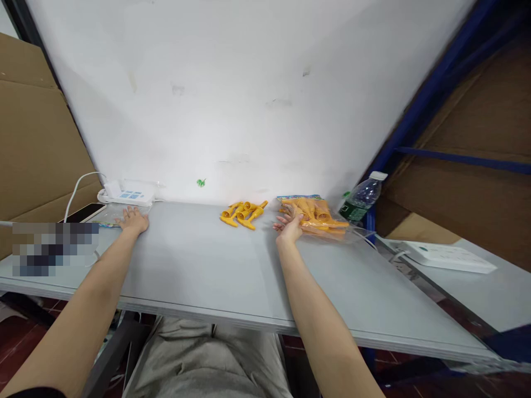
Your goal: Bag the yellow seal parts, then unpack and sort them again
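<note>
My left hand lies with its fingers spread on a flat clear plastic bag at the left of the table. My right hand is at the left side of a clear bag full of yellow plastic parts. Its fingers are stretched out and apart, palm turned toward the bag, and the thumb seems to touch the plastic. Between the hands, nearer the right one, a small pile of loose yellow parts rests by the wall. These parts look like hollow cones with a crossbar.
A white power strip and a phone are at the back left. Behind the filled bag a plastic bottle leans against the blue frame. Another power strip sits on the right-hand surface. Cardboard borders the left.
</note>
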A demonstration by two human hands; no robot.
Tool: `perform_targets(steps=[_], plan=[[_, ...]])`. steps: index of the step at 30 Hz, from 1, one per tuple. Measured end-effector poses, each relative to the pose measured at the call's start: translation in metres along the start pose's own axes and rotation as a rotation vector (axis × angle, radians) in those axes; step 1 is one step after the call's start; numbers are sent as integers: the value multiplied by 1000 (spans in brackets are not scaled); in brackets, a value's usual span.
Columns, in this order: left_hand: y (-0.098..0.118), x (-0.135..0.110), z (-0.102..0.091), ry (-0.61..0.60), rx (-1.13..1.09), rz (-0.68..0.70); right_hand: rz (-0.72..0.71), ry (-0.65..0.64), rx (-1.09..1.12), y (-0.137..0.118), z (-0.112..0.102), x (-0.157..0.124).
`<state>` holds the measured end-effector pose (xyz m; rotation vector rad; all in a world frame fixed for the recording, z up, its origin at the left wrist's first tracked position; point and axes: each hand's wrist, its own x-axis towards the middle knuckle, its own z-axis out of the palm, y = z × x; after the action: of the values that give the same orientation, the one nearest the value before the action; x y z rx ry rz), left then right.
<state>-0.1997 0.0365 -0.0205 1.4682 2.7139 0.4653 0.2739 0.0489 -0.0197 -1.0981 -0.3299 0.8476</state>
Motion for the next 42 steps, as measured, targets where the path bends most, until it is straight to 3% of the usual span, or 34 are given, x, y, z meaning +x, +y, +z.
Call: perform_targets(steps=[12, 16, 22, 29, 34, 36, 40, 42], plan=[[8, -5, -7, -16, 66, 91, -132, 1, -59, 0, -1, 6], [11, -6, -10, 11, 109, 149, -279, -5, -167, -4, 2, 1], [10, -2, -19, 43, 146, 174, -650, -21, -417, -20, 9, -10], [6, -4, -19, 57, 63, 100, -789, -148, -472, -48, 19, -28], [5, -4, -17, 78, 64, 157, -734, -294, -430, -65, 24, -48], [11, -4, -16, 99, 38, 249, -677, -382, -397, -71, 27, -57], [51, -17, -9, 36, -263, 560, -566, -583, -312, -80, 41, -78], [82, -32, -6, -86, -559, 550, -504, -692, -264, -80, 51, -90]])
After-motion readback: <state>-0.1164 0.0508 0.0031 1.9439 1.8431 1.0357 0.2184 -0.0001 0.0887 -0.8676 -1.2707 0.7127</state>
